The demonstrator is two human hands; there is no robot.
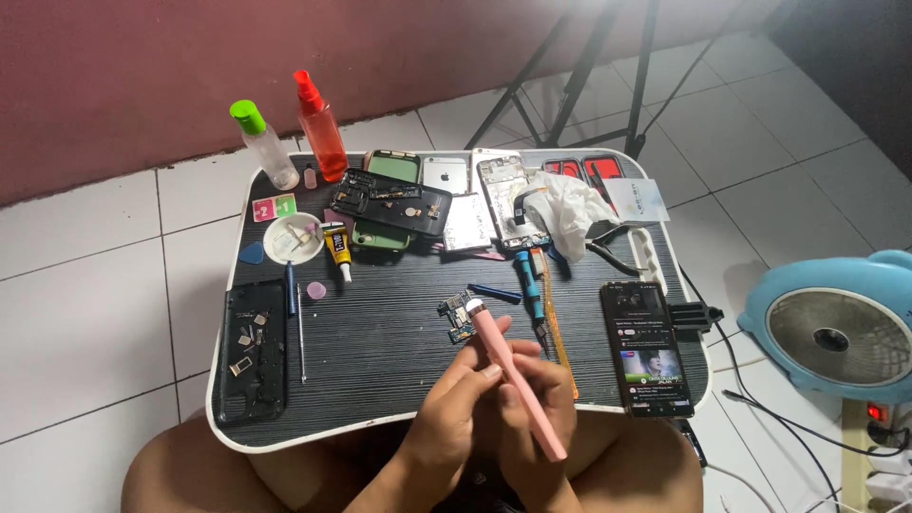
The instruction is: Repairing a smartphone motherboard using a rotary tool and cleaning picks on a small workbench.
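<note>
Where tools crowd the lap table (380, 351): circuit board (456, 318) beside pink brush (513, 380).

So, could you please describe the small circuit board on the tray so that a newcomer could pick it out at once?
Start at the black lap tray and find the long pink tool held in both hands. The circuit board lies on the tray at that tool's white tip; it is small, dark and irregular, bare of any casing, unlike the phones around it.

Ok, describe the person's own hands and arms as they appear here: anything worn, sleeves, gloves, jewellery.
Both are bare. The left hand and the right hand wear no gloves, and no rings or bracelets show. No watch or strap shows on either wrist, and no sleeve covers either forearm as far as the bottom edge of the head view. Fingernails look short and unpainted.
</note>
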